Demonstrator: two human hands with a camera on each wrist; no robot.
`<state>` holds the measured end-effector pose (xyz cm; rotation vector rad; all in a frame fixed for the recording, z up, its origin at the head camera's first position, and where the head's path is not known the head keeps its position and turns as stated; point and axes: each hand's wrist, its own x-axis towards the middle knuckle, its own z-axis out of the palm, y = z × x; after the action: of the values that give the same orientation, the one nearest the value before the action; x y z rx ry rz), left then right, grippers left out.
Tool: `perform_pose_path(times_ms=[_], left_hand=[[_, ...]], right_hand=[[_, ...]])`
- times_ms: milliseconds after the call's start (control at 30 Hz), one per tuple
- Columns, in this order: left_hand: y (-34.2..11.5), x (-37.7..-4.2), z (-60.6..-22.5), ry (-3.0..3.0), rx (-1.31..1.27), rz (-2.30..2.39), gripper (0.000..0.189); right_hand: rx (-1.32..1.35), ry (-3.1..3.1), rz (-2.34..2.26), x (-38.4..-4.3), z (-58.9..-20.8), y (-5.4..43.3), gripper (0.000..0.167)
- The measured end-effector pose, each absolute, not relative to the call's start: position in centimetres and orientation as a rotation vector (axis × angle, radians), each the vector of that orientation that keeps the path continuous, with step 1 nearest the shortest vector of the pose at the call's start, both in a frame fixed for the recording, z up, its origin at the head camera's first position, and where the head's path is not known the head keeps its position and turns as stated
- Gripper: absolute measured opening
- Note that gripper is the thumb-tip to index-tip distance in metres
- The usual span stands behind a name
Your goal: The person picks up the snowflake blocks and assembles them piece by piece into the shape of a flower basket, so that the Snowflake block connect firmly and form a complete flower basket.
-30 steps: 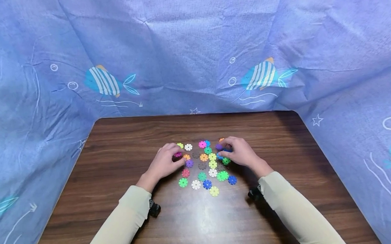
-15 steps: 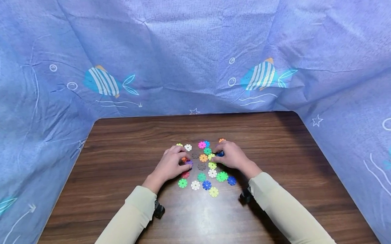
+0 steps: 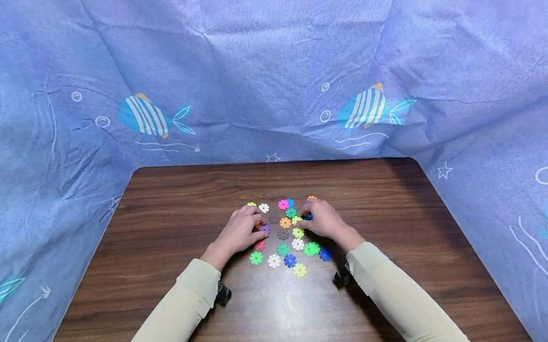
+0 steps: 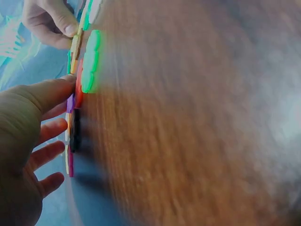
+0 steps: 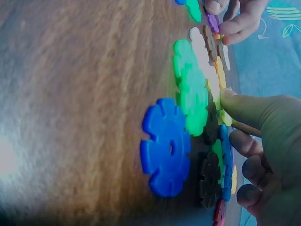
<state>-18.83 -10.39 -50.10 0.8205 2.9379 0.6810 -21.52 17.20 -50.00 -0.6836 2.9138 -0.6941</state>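
Observation:
Colourful notched plastic discs, flower-shaped, lie flat in a loose cluster on the table. My left hand (image 3: 240, 231) rests on the left edge of the cluster, its thumb and fingers spread over a purple disc (image 3: 265, 229) and a red disc (image 3: 260, 245). From the right, my right hand (image 3: 324, 220) reaches in. Its thumb touches a yellow disc (image 5: 214, 87), while the other fingers bend loosely over a blue disc (image 5: 226, 160). No disc appears lifted by either hand. Some discs are hidden under both palms.
Between the hands lie an orange disc (image 3: 285, 222) and dark discs. Nearer are a white disc (image 3: 274, 261), a bright green disc (image 3: 311, 249) and a yellow disc (image 3: 300, 270). The brown wooden table (image 3: 280, 313) meets a blue fish-print cloth (image 3: 269, 64) behind.
Both hands have moved inward over the cluster, the left one rightward and the right one leftward, covering discs that showed before. Over the last half second they have barely moved.

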Motion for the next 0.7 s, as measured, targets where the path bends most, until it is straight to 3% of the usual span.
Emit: perform_pose_path(times_ms=[433, 700], left_hand=[[-10.1, -19.2, -49.7, 2.955, 0.789, 0.782, 0.011], [-10.1, -18.8, -47.3, 2.929, 0.693, 1.242, 0.007]], right_hand=[[-0.763, 2.878, -0.876, -21.4, -48.7, 16.7, 0.005], [-0.725, 2.819, -1.243, -20.2, -45.8, 16.5, 0.006]])
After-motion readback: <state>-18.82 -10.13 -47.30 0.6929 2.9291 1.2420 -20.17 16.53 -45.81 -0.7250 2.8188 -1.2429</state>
